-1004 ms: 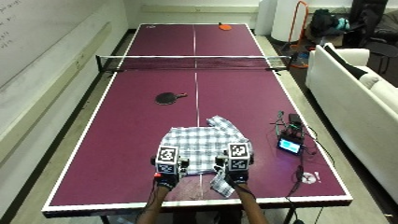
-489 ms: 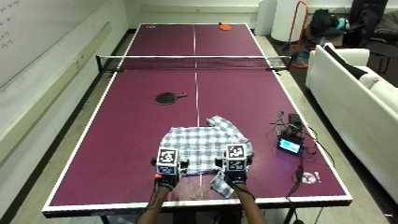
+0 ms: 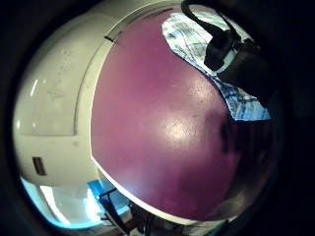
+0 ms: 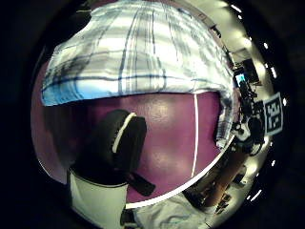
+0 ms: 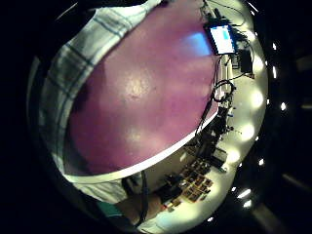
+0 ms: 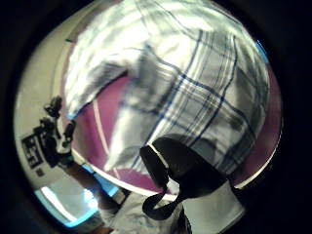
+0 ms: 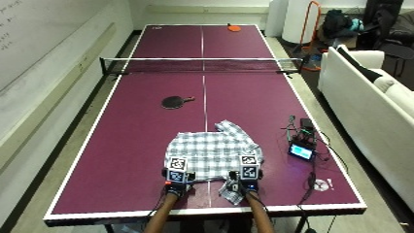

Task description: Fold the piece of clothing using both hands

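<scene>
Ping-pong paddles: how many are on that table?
2. A black paddle lies on the near half, beyond the checked shirt; an orange paddle lies at the far end. None seem hidden.

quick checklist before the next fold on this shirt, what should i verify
1. Both hands at the shirt's near edge: ok. Left hand and right hand sit at that edge in the outside view.
2. Fingers actually gripping cloth: cannot tell. The gloves' tops hide them, and the palm views show cloth close by but no pinch.
3. Shirt lying flat: not ok. A bunched flap hangs toward the table's near edge below the right hand.
4. Room ahead to fold: ok. The paddle lies well beyond the shirt.
5. Device and its cables apart from the cloth: ok, bare table between them.
</scene>
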The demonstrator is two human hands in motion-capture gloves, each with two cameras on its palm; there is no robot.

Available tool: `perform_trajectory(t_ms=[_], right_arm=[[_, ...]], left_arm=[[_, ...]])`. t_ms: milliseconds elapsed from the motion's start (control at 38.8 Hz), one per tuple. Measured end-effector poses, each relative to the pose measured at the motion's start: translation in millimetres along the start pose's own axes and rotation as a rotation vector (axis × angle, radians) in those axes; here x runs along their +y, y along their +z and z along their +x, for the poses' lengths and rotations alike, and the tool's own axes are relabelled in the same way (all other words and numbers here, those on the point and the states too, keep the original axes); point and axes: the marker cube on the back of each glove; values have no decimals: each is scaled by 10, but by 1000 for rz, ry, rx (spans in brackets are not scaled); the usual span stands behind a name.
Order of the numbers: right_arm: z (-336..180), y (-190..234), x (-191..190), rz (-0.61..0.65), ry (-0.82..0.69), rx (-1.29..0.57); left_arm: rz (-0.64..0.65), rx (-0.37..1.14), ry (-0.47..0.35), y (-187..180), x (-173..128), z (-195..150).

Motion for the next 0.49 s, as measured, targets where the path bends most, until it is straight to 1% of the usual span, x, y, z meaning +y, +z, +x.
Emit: perform_trajectory(t_ms=[52, 77, 129, 180, 232, 283, 335, 361, 412, 438, 489], right_arm=[[38, 56, -28, -51, -5, -47], [52, 67, -47, -54, -9, -69], [73, 58, -92, -16, -11, -92], [96, 20, -138, 76, -3, -79], [127, -37, -188, 220, -1, -31], [155, -99, -221, 362, -20, 27], [184, -153, -221, 452, -60, 64], [203, -175, -216, 475, -87, 72], [261, -171, -238, 466, -142, 78], [308, -123, -289, 423, -170, 76], [419, 21, -446, 292, -234, 56]], left_arm=[[19, -32, 1, 21, -65, -14], [30, -41, 3, 25, -88, -12], [72, -54, 17, 21, -130, 4], [126, -84, 26, 10, -165, 12], [183, -141, 18, -3, -185, 1], [213, -183, 15, 11, -180, -2], [219, -196, 25, 122, -232, -26], [227, -197, 30, 227, -312, -53], [251, -190, 45, 431, -484, -114], [253, -183, 57, 465, -503, -138], [219, -157, 92, 386, -373, -172]])
